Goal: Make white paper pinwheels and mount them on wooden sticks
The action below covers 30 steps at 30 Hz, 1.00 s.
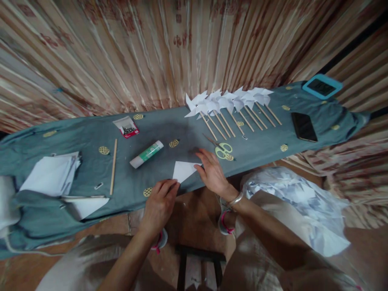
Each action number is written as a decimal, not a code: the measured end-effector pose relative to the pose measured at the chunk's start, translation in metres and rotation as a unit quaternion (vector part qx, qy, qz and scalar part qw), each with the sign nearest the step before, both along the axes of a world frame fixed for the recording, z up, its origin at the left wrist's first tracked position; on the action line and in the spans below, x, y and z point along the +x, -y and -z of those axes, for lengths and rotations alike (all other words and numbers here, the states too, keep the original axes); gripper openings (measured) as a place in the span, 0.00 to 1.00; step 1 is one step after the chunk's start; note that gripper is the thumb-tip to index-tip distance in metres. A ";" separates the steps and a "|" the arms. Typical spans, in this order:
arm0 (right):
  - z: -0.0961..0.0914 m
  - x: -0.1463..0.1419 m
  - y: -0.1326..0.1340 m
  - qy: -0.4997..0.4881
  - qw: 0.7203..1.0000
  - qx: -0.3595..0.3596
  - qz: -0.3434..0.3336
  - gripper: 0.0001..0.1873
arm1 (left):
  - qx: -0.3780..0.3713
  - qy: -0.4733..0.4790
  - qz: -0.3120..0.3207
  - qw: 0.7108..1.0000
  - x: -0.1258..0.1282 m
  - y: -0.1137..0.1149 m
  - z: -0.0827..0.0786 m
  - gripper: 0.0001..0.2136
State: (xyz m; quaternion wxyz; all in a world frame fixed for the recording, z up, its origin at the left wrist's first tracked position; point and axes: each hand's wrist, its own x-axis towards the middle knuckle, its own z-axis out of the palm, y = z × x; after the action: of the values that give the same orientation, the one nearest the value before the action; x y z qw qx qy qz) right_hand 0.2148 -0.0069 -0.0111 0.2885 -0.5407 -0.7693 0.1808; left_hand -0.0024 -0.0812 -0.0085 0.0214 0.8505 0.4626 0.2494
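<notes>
A small folded sheet of white paper [183, 171] lies at the front edge of the cloth-covered table, between my hands. My left hand [161, 201] has its fingers closed at the paper's lower left corner. My right hand [213, 171], with a bracelet at the wrist, has its thumb on the paper's right tip and its fingers apart, resting toward the cloth. Just beyond the right hand are scissors [223, 150] with light green handles. A glue stick [147, 154] with a green label lies to the left of the paper.
White paper pinwheels [230, 102] on sticks line the back. Leftward are a pin box [129, 128], a wooden stick [113, 166], a paper stack [50, 174] and a folded paper [89, 206]. A phone [304, 127] and blue-framed clock [323, 86] lie right. A plastic bag [295, 202] sits below.
</notes>
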 end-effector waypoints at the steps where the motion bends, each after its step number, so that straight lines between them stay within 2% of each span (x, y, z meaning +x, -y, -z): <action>1: 0.002 0.001 -0.001 -0.005 1.000 0.005 0.001 0.21 | 0.002 0.006 -0.001 1.000 -0.002 0.001 0.000 0.12; 9: 0.007 0.011 -0.010 -0.033 0.999 0.022 -0.007 0.19 | 0.004 0.028 -0.003 1.000 -0.013 0.009 -0.006 0.11; 12: 0.001 0.013 -0.012 -0.053 0.998 0.005 -0.022 0.19 | 0.008 0.026 -0.003 1.000 -0.015 0.009 -0.006 0.10; 16: -0.005 0.011 -0.010 -0.031 0.996 -0.030 -0.080 0.17 | -0.012 0.019 -0.011 1.000 -0.016 0.010 -0.004 0.11; 19: -0.005 0.010 -0.010 -0.040 0.993 -0.058 -0.095 0.12 | -0.040 0.016 -0.021 0.999 -0.019 0.012 -0.001 0.13; 24: -0.002 0.011 -0.014 -0.097 0.987 -0.088 -0.092 0.01 | -0.068 0.030 -0.023 0.997 -0.023 0.016 -0.001 0.14; 30: -0.007 0.020 -0.021 -0.169 0.978 -0.109 -0.053 0.04 | -0.095 0.092 -0.034 0.991 -0.028 0.017 -0.003 0.13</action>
State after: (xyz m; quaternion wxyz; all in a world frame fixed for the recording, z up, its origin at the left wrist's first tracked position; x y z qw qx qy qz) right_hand 0.2345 0.0138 -0.0040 0.3437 -0.4888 -0.7126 0.3677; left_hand -0.0302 -0.0980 -0.0054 0.1362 0.8017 0.5094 0.2816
